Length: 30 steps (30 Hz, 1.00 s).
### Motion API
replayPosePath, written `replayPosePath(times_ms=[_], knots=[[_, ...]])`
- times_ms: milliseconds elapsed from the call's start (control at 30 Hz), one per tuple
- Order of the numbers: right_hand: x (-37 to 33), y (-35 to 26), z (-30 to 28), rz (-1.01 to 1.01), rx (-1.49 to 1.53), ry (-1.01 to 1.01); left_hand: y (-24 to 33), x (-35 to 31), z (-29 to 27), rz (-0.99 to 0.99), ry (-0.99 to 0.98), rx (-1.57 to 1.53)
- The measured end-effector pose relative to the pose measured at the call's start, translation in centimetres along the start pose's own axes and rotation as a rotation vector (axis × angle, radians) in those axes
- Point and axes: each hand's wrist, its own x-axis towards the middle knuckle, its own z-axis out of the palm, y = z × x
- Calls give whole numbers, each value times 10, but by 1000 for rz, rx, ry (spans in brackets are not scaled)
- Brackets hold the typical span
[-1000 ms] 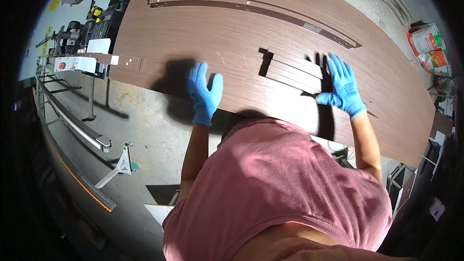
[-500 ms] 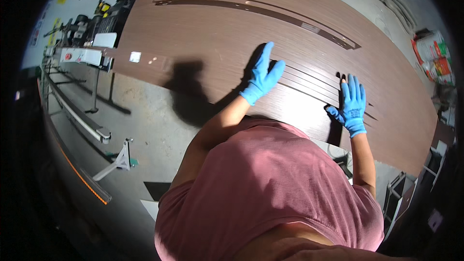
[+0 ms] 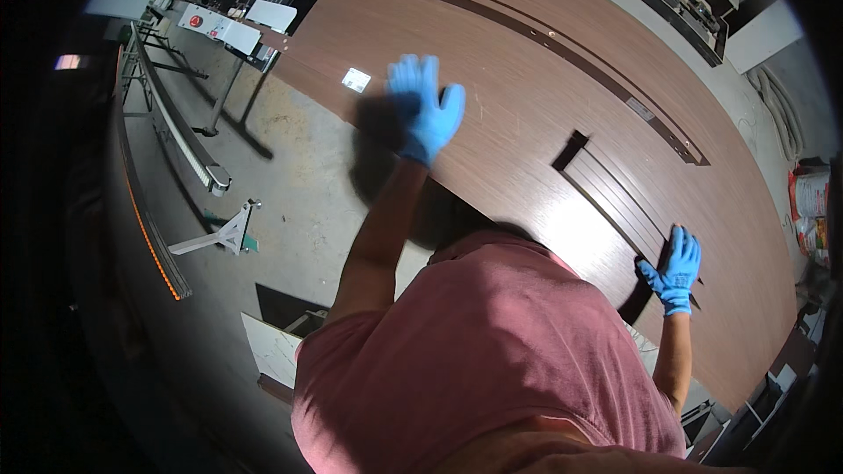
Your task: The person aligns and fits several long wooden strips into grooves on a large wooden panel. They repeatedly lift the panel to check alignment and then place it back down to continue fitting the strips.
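A wide brown wood-grain panel [image 3: 509,158] lies before me. On it, several narrow brown strips [image 3: 615,199] rest side by side, their dark left end uncovered. My right hand [image 3: 674,270], in a blue glove, lies at the strips' right end with fingers stretched and thumb apart. Whether it presses on them I cannot tell. My left hand [image 3: 426,114], gloved alike and slightly blurred, is over the panel's near left part, fingers extended and nothing in it. Beside its fingertips is a small white label [image 3: 356,80] on the panel.
A long dark strip with holes [image 3: 544,39] lies along the panel's far side. At left stand a machine with a white control box [image 3: 219,28], a long curved-looking rail [image 3: 176,110] and a grey stand [image 3: 230,233]. A black tray of tools [image 3: 676,0] sits beyond the panel.
My view has swung left. The left hand has moved left, away from the strips and toward the white label. The right hand stays by the strips' right end.
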Motion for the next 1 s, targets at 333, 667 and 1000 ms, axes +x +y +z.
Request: replayPosePath(times_ms=[333, 667, 1000], knots=[[-79, 69, 21, 139, -64, -69, -33, -48, 59, -517, -257, 353], [-74, 50, 4, 170, -95, -95, 48, -33, -3, -35, -420, -158], [25, -21, -44, 22, -2, -66, -69, 62, 39, 503, -845, 146]])
